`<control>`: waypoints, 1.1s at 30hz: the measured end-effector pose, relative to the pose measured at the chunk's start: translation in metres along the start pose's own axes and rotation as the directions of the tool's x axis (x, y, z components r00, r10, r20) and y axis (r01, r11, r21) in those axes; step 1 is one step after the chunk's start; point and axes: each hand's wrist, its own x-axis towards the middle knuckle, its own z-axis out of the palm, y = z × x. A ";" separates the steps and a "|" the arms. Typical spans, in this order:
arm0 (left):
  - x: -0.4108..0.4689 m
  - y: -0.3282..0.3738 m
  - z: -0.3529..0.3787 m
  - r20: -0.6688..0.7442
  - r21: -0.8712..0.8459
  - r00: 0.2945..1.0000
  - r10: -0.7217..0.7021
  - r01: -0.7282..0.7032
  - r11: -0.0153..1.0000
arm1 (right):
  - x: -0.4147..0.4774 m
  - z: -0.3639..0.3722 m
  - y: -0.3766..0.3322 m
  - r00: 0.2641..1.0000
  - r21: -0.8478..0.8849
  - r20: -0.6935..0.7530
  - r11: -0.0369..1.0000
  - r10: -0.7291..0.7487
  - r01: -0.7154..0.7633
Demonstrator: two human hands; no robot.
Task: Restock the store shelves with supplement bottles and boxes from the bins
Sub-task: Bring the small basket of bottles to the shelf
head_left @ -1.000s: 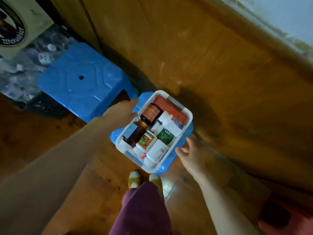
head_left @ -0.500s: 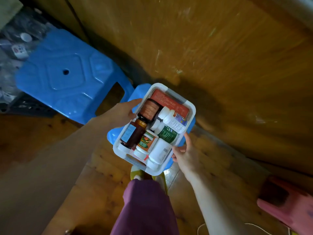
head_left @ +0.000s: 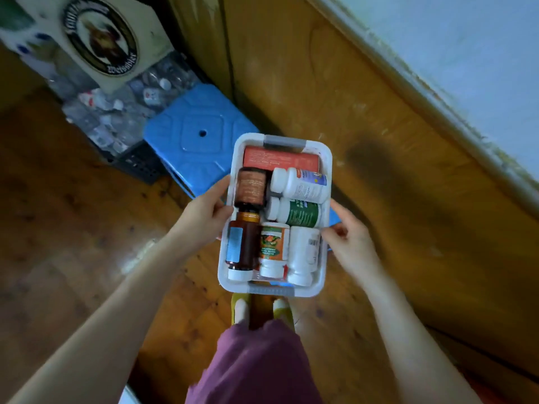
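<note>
White bin (head_left: 239, 147) sits held between both hands over the wooden floor (head_left: 87, 228), packed with lying supplement bottles (head_left: 300, 214) and a red box (head_left: 280, 160) at the end beyond the fingers. Left hand (head_left: 204, 217) clamps the bin's left rim, thumb over the edge beside a brown bottle (head_left: 250, 188); right hand (head_left: 348, 237) clamps the right rim, thumb beside a white bottle (head_left: 304, 252). Blue stool (head_left: 186, 141) stands just beyond the left hand.

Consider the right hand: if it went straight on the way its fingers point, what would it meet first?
The white bin, at its right wall, which the right hand grips. Just past that wall, probably the white bottle with the barcode, though depth is unclear.
</note>
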 end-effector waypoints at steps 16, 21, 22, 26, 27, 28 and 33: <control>-0.271 0.088 0.036 -0.687 -0.512 0.604 -0.403 -0.010 0.859 | -0.113 -0.068 -0.157 0.657 -0.006 0.620 0.835 -0.429 0.551; -0.359 0.096 0.076 -0.738 -0.609 0.383 -0.555 -0.025 0.793 | -0.177 -0.053 -0.165 0.434 0.043 0.803 0.765 -0.410 0.643; -0.377 0.096 0.085 -0.746 -0.619 0.333 -0.576 -0.026 0.785 | -0.191 -0.047 -0.163 0.385 0.051 0.831 0.744 -0.402 0.666; -0.448 0.095 0.132 -0.745 -0.661 0.150 -0.650 -0.039 0.749 | -0.251 -0.022 -0.149 0.197 0.087 0.918 0.658 -0.345 0.748; -0.473 0.095 0.151 -0.739 -0.673 0.078 -0.669 -0.044 0.738 | -0.274 -0.014 -0.140 0.131 0.101 0.940 0.623 -0.315 0.776; -0.490 0.095 0.166 -0.730 -0.683 0.030 -0.682 -0.048 0.729 | -0.290 -0.008 -0.134 0.092 0.107 0.952 0.598 -0.293 0.794; -0.570 0.101 0.248 -0.646 -0.744 -0.151 -0.748 -0.094 0.662 | -0.377 0.007 -0.088 -0.076 0.156 0.982 0.516 -0.173 0.843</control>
